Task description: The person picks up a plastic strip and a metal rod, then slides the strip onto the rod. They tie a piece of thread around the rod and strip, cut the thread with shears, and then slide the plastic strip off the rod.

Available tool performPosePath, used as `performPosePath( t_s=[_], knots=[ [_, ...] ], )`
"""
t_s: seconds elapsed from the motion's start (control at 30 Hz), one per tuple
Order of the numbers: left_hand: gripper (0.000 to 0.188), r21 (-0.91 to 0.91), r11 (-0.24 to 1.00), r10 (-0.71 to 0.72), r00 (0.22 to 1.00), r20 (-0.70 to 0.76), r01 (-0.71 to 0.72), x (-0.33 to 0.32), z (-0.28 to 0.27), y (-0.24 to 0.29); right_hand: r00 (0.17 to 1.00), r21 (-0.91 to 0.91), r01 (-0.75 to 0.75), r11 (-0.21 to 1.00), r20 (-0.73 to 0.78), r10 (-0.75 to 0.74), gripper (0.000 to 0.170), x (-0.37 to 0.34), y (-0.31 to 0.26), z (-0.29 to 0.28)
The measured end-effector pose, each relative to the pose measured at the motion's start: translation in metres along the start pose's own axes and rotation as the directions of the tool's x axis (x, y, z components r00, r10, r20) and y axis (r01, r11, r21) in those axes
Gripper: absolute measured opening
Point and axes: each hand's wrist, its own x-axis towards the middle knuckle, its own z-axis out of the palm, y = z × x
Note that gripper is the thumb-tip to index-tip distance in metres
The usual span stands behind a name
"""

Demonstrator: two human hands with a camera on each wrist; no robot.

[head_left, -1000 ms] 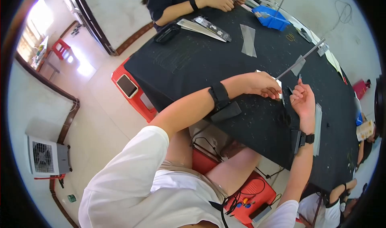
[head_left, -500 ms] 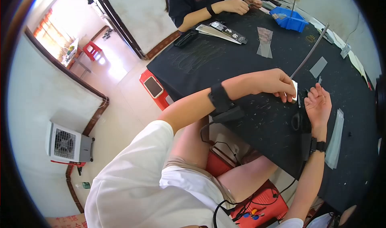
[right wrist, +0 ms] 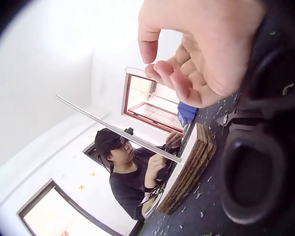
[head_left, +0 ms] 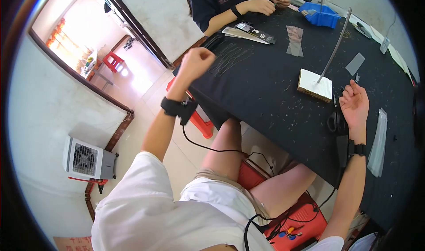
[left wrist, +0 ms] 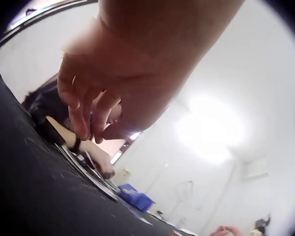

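Observation:
My left hand [head_left: 195, 65] is raised near the table's left corner, fingers loosely curled, beside several thin strands [head_left: 232, 59] lying on the black cloth. Nothing shows between its fingers in the left wrist view. My right hand [head_left: 355, 105] rests palm up on the table with relaxed, bent fingers and holds nothing. Black-handled scissors [head_left: 332, 122] lie just left of it. Beyond them stands a block [head_left: 307, 83] with a white top and brown layered sides. A thin metal rod [head_left: 335, 47] rises from the block's top.
Clear plastic sleeves [head_left: 377, 144] lie right of my right forearm. Farther back are a clear strip [head_left: 295, 42], a small clear piece [head_left: 355, 64] and a blue bin [head_left: 318, 17]. Another person [head_left: 221, 7] works across the table [head_left: 265, 91]. Small scraps dot the cloth.
My left hand has let go of the white-topped block and swung left to the strands. The block now stands with its rod more upright. My right hand stays about where it was.

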Motion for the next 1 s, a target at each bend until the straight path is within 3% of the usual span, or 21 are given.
performPosePath(
  t_s=[0.13, 0.17, 0.23, 0.33, 0.6, 0.7, 0.77, 1.0],
  knots=[
    [0.019, 0.226, 0.944, -0.224, 0.97, -0.093, 0.24, 0.024, -0.019, -0.043, 0.999, -0.001, 0.033, 0.999, -0.004, -0.033, 0.02, 0.0, -0.001, -0.002],
    [0.019, 0.223, 0.945, -0.225, 0.97, -0.094, 0.241, 0.028, -0.02, -0.051, 0.999, 0.003, 0.041, 0.999, -0.001, -0.041, 0.019, 0.0, -0.001, -0.003],
    [0.017, 0.386, 0.863, -0.332, 0.942, -0.05, 0.324, 0.035, -0.019, -0.064, 0.999, 0.002, 0.045, 0.999, 0.001, -0.045, 0.019, 0.0, -0.002, -0.005],
    [0.018, 0.475, 0.801, -0.42, 0.908, 0.009, 0.366, 0.037, -0.013, -0.068, 0.999, 0.001, 0.051, 0.999, -0.007, -0.051, 0.019, 0.0, -0.002, -0.005],
    [0.02, 0.472, 0.822, -0.373, 0.927, 0.027, 0.317, 0.037, -0.01, -0.079, 0.997, -0.02, 0.06, 0.998, -0.045, -0.061, 0.018, 0.0, -0.004, -0.006],
    [0.017, 0.478, 0.837, -0.321, 0.946, 0.036, 0.266, 0.035, -0.01, -0.073, 0.994, -0.023, 0.073, 0.997, -0.075, -0.075, 0.018, -0.001, -0.003, -0.005],
    [0.013, 0.589, 0.789, -0.2, 0.98, -0.024, 0.175, 0.034, -0.005, -0.069, 0.993, -0.027, 0.081, 0.996, -0.079, -0.083, 0.017, -0.001, -0.003, -0.005],
    [0.019, 0.608, 0.772, -0.234, 0.972, -0.003, 0.188, 0.045, -0.019, -0.05, 0.993, -0.029, 0.075, 0.997, -0.09, -0.078, 0.017, 0.0, -0.004, -0.006]
  ],
)
